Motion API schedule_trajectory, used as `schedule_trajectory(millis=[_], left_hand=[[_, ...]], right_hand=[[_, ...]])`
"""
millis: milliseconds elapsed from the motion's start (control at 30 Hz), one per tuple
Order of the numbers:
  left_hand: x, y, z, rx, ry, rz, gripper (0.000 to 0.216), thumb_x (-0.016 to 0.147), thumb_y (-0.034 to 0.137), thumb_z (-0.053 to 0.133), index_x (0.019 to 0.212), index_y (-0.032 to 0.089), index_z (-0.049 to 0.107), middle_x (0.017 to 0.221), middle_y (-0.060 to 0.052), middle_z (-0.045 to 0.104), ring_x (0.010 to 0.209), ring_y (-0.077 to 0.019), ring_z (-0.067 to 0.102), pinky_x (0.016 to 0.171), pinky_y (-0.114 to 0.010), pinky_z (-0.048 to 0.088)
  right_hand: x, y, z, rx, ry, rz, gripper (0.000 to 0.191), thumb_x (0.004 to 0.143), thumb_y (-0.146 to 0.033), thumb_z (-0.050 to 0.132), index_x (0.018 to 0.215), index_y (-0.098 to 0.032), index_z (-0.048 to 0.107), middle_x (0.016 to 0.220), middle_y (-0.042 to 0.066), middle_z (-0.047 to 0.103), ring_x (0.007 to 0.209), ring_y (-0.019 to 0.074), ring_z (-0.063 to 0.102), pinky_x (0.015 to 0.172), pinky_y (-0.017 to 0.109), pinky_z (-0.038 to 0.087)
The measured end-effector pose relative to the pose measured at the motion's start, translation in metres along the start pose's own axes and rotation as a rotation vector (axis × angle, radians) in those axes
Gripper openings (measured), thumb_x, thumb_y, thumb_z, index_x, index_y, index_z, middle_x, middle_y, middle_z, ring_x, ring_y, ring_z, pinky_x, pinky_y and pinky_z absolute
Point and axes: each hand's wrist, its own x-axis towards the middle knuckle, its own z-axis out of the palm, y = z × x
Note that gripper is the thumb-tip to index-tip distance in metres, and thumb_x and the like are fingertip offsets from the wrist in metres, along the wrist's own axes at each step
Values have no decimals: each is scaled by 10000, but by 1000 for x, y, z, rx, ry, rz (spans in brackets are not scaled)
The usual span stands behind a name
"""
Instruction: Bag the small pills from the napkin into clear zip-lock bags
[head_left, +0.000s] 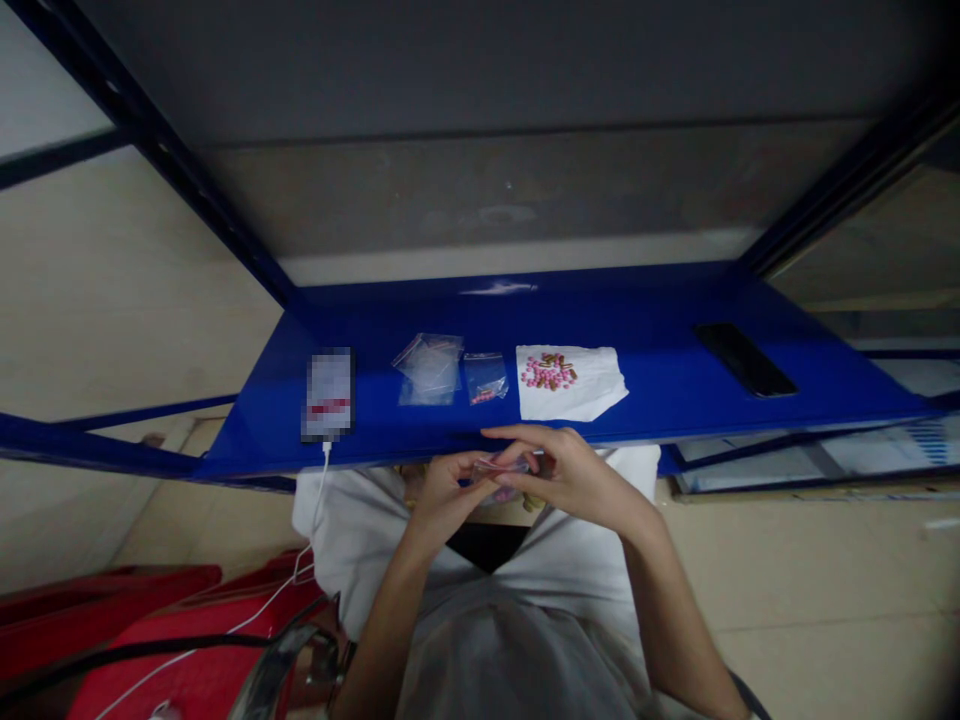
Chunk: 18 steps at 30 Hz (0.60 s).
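Observation:
Both my hands are together just below the front edge of a blue shelf (645,390), pinching a small clear plastic bag (501,466) with pink pieces inside. My left hand (444,490) grips its left end, my right hand (570,470) holds its right end with fingers curled over it. On the shelf above lie a white paper (592,385) with a heap of pink and brown pills (549,371), a small filled clear bag (486,378) and a pile of empty clear bags (430,367).
A phone (328,394) lies on the shelf's left part with a white cable (300,570) hanging from it. A second dark phone (745,359) lies at the right. Blue shelf posts rise at both sides. Red objects (180,640) sit at the lower left.

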Motion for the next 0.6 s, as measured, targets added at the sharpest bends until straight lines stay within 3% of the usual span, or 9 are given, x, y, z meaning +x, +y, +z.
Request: schedule_trajectory(millis=[200,400,500,600], left_hand=[[-1,1,3,10,-23,31,415,712,466,682,964,138,708,946,-95,721,872,-246,668,793,-333,524],[-2,9,3,9,-20,40,362,848,449,523,999,172,702,1026,-57,700,1005,-220,621,928,-317,454],[0,2,0,-70,80,-29,403,815,496,548,982,165,706,999,-67,702,996,-227,622,928,-326,453],[4,-5,-2,-50,146,-58,408,789,515,570,935,163,716,949,-67,708,984,-235,621,885,-318,471]], right_hand=[[1,6,2,-80,43,76,461,735,-326,701,1183,-306,592,813,-31,717,673,145,628,592,238,435],[6,14,6,-31,99,32,477,749,-327,692,1210,-293,571,808,-31,705,597,116,553,562,235,419],[8,13,10,-10,128,0,464,765,-299,670,1217,-273,569,811,-20,712,595,116,547,582,242,426],[10,10,14,-22,76,-3,501,764,-270,661,1251,-272,541,792,-21,717,649,131,596,605,242,431]])
